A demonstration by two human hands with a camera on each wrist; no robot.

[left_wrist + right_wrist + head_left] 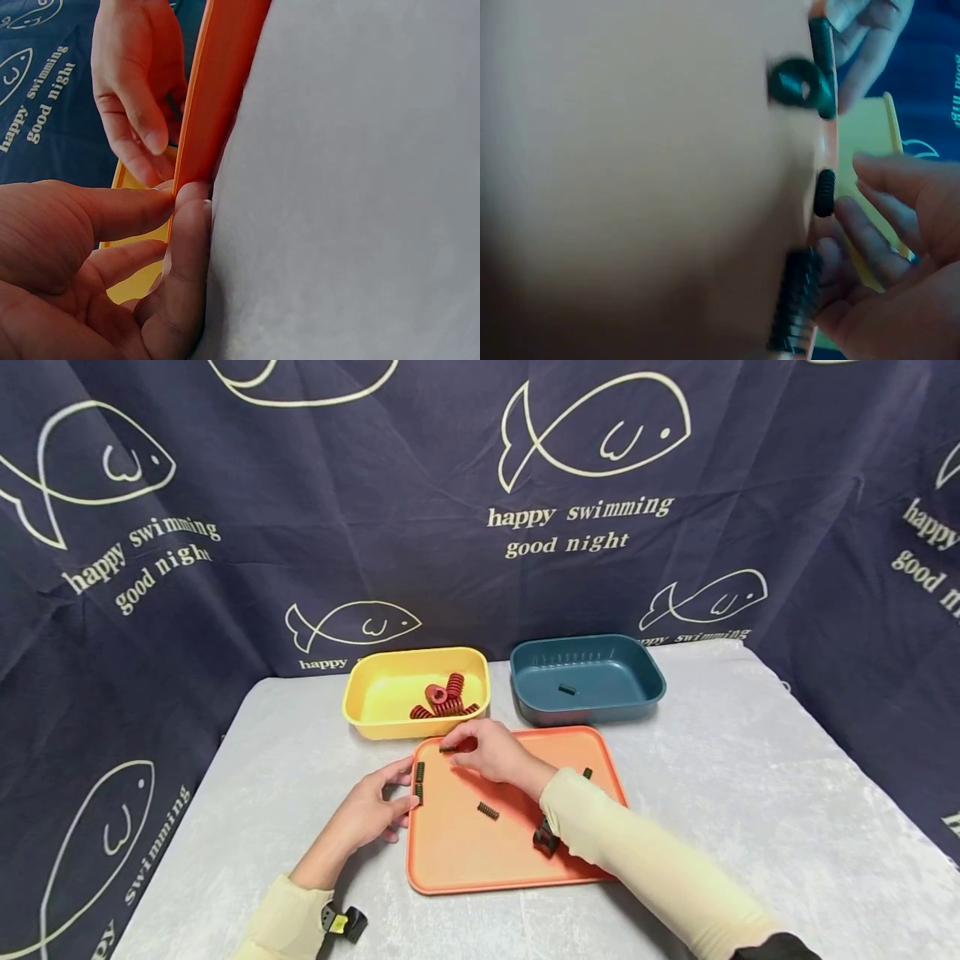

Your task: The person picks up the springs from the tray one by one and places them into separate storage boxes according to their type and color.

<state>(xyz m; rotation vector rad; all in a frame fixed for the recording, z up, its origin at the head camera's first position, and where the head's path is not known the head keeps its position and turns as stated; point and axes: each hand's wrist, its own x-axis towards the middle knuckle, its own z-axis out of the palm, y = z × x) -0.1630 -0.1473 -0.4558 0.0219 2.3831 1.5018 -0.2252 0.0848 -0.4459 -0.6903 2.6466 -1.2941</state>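
Observation:
My left hand (pixel 372 806) holds the left edge of the orange tray (pixel 465 868), thumb over the rim and other fingers along its outer side. Just inside that edge, two dark coil springs (pixel 420 772) stand in line, end to end. Over the tray's far left corner reaches my right hand (pixel 491 750). Its fingertips touch a dark spring (pixel 447 748) lying along the far rim; thumb and index finger look apart. Another dark spring (pixel 487 811) lies mid-tray, and one more (pixel 588 772) rests towards the right side, beside the right sleeve.
Behind the tray, a yellow bin (pixel 367 718) contains several red springs (pixel 447 702). To its right, a blue bin (pixel 540 710) has a dark spring (pixel 567 689) in it. A printed dark curtain (pixel 450 552) hangs behind the pale tabletop (pixel 750 777).

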